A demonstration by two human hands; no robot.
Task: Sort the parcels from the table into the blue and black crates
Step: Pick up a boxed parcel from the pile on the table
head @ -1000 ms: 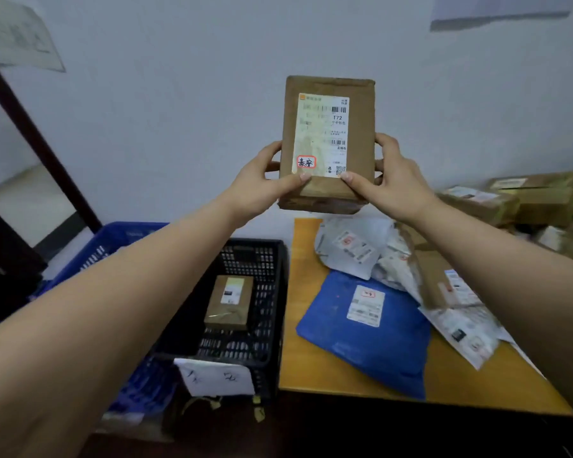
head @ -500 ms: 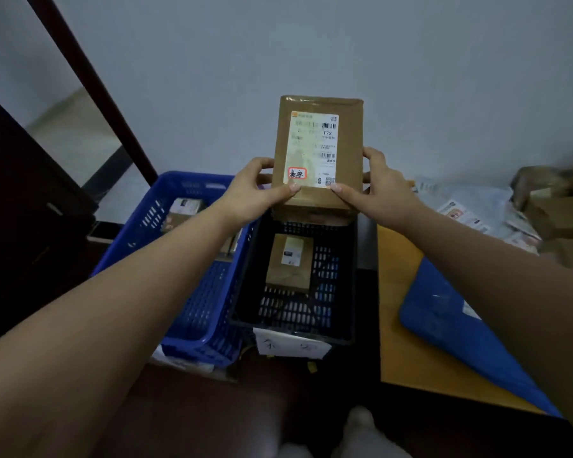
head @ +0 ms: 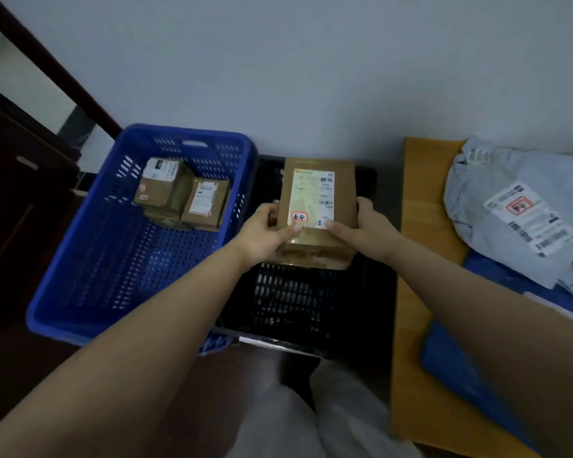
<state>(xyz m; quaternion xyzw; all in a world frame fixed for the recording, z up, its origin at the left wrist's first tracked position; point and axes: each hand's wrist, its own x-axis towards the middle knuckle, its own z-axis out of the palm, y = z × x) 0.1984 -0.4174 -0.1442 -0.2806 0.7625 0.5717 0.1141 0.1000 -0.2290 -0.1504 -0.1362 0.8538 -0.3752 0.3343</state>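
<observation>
The brown parcel [head: 318,206] hangs above the black crate [head: 374,292], pinched at its lower corners by the left hand [head: 265,231] and the right hand [head: 366,226] — fingers curled round it. Best lowered flat before both let go — a tilted drop may wedge it against the wall.

Two crates sit side by side against the wall: one crate [head: 90,276] on the left, the other crate [head: 382,285] just to its right, rims touching. In the left one, boxes [head: 182,193] are bunched at the far end, close to the wall. Over the right one, a parcel [head: 318,196] is held between both hands, left hand [head: 262,233] on its left edge, right hand [head: 368,229] on its right. Right of the crates stands the worktop [head: 420,226], butted to the wall, with a bag [head: 516,206] lying on its far right part and a mailer [head: 460,365] nearer, partly under that bag.
</observation>
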